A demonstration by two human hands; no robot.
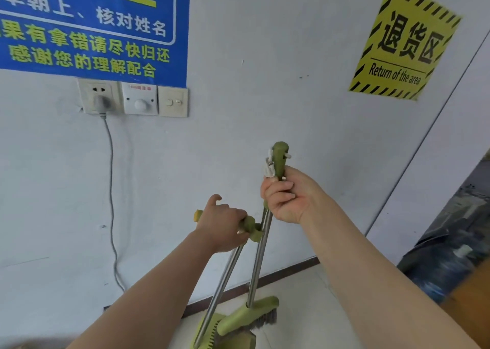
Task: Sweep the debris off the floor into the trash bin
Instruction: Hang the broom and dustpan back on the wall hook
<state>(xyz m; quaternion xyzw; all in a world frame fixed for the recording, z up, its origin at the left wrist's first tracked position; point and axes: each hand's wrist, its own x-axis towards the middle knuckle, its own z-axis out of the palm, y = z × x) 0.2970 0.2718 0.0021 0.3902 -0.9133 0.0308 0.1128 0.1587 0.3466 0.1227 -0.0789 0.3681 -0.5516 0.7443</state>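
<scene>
**Broom and dustpan gripped apart at the wall**

The person's right hand (pixel 285 193) is clenched around the green plastic grip at the top of the broom with the steel shaft and green brush head (pixel 258 258). The fist sits just under the knobbed end, where a scrap of white tag dangles, so the whole shaft hangs below the grip and the bristles (pixel 261 322) rest near the pale tiled floor (pixel 305 309). Holding that high likely gives reach and swing for sweeping.

The left hand (pixel 225 222) is wrapped over the horizontal green handle of the long-stemmed green dustpan (pixel 212 332), its index finger partly lifted off. Just right of this grip, a green clip (pixel 256 233) on the handle touches the broom's shaft, which suggests the two tools are stored clipped together and are being pulled apart. Below the grip, the steel stem slants down to the pan, whose toothed edge lies against the brush head.

No debris and no trash bin are in view; the visible patch of floor near the dark skirting board (pixel 278 274) looks clean. Sweeping appears not yet begun.
</scene>
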